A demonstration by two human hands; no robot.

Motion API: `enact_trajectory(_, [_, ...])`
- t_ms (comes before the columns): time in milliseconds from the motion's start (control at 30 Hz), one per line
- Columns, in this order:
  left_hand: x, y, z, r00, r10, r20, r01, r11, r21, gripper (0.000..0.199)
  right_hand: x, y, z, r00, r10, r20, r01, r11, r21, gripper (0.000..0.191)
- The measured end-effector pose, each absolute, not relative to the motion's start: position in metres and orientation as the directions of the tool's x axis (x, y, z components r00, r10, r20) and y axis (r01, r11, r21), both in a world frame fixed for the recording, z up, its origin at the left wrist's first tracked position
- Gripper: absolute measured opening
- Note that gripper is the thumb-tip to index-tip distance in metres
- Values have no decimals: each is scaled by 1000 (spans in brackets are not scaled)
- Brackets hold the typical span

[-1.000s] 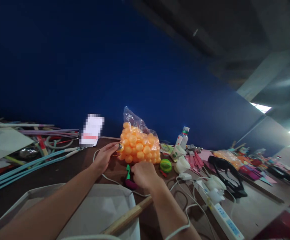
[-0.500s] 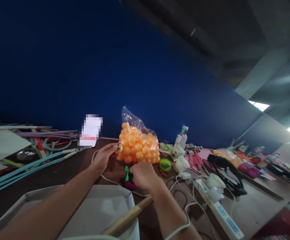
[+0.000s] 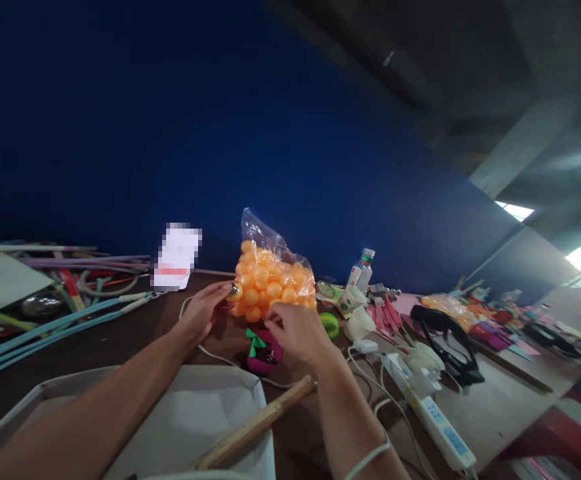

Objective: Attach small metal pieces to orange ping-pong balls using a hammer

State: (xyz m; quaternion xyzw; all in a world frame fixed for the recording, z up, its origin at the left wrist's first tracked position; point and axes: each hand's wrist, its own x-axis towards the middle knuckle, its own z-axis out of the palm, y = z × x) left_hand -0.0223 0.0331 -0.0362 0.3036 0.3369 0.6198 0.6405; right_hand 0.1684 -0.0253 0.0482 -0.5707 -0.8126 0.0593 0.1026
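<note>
A clear plastic bag of orange balls (image 3: 275, 283) stands against the blue wall. My left hand (image 3: 205, 308) is at the bag's left side, its fingers closed on a small shiny round object (image 3: 236, 291). Just in front of the bag, my right hand (image 3: 297, 328) has its fingers bent together over the right side of a dark magenta pouch (image 3: 264, 353) with a green bow (image 3: 255, 343). Whatever those fingertips may hold is too small to make out.
A white tray (image 3: 210, 400) with a wooden stick (image 3: 255, 427) across it lies nearest. Blue tubes (image 3: 70, 333) and a phone (image 3: 176, 257) are at left. Rightward are a bottle (image 3: 363, 270), cups, cables, a power strip (image 3: 435, 417) and a black strap-like item (image 3: 450, 343).
My right hand has risen off the pouch and moved slightly right, so more of the pouch and bow shows. My left hand stays by the bag. The view has shifted a little.
</note>
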Motion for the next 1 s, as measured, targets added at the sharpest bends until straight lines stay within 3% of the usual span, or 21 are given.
enact_trajectory(100, [-21,31,-34,27,997,-77,-595,78,800,28,161,-19,38,-255,936,244,687,353,-635,18])
enact_trajectory(167, [-20,30,-33,28,997,-69,-591,72,803,25,154,-13,28,-217,959,185,420,263,-869,18])
enact_trajectory(233, [-20,30,-32,27,997,-75,-582,76,809,21,148,-9,19,-219,971,91,188,133,-973,20])
enact_trajectory(333, [-20,30,-32,48,996,-68,-571,84,817,22,142,-5,13,-237,971,23,-96,0,-995,26])
enact_trajectory(467, [-21,30,-32,62,995,-77,-578,99,810,21,141,-4,14,-242,970,-23,-282,-93,-955,28])
enact_trajectory(733, [-20,28,-29,107,993,-50,-618,106,779,25,145,-2,22,-225,963,-149,-373,-226,-900,12])
enact_trajectory(1000, [-20,26,-28,123,992,-32,-597,99,796,28,143,-3,19,-255,958,-135,-388,-229,-893,12])
